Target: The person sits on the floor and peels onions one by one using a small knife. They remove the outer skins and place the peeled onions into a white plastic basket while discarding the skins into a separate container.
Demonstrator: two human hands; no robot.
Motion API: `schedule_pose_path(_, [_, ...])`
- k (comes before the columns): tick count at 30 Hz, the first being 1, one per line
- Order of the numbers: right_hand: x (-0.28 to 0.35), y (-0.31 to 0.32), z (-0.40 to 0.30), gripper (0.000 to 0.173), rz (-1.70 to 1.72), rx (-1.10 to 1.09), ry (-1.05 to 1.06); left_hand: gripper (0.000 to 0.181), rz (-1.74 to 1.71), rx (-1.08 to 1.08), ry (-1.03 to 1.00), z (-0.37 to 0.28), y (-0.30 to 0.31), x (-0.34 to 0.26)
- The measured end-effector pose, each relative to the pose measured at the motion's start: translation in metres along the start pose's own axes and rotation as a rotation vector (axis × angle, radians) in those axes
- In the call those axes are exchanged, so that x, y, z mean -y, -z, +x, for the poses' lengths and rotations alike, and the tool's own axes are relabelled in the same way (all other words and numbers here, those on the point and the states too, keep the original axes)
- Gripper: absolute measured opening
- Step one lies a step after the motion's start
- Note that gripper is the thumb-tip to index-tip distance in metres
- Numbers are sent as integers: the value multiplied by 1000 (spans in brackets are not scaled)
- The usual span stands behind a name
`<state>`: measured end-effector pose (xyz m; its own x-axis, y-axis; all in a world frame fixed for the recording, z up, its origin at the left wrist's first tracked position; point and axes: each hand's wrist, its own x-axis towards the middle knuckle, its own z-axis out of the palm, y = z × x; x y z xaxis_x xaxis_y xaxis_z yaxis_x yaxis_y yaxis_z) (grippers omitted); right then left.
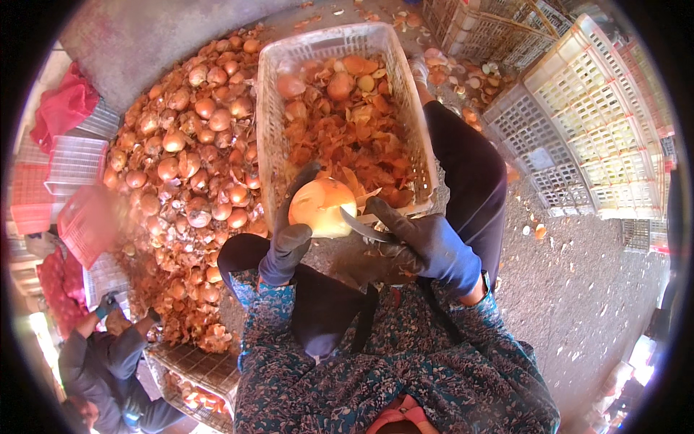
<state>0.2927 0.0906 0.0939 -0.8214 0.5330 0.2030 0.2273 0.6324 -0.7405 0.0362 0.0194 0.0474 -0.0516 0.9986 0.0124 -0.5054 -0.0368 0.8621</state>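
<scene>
My left hand, in a dark-palmed blue work glove, holds a large onion whose pale flesh shows where skin is off. A loose flap of skin hangs from its right side. In my gloved right hand is a knife, its curved blade pointing left with the tip against or very near the onion. Both hands are over the near edge of a white plastic crate. Inside that crate lie brown onion skins and a few onions.
Left of the crate spreads a big heap of unpeeled onions. Stacked plastic crates stand at the right, others at the back. Another person works at lower left beside a crate. Skin scraps dot the concrete floor.
</scene>
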Motion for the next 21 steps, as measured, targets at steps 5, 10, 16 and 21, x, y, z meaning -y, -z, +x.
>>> schedule_pose_path(5, [8,8,0,65,4,72,-70,107,34,18,-8,1,1,-2])
schedule_pose_path(10, [8,-3,-1,65,-189,97,-217,108,147,11,-54,3,5,1])
schedule_pose_path(16, [-9,-20,-2,71,156,-26,-49,116,163,0,-7,5,0,-7])
schedule_pose_path(21, [-12,-17,-7,75,759,159,-262,120,65,31,81,3,-1,-8])
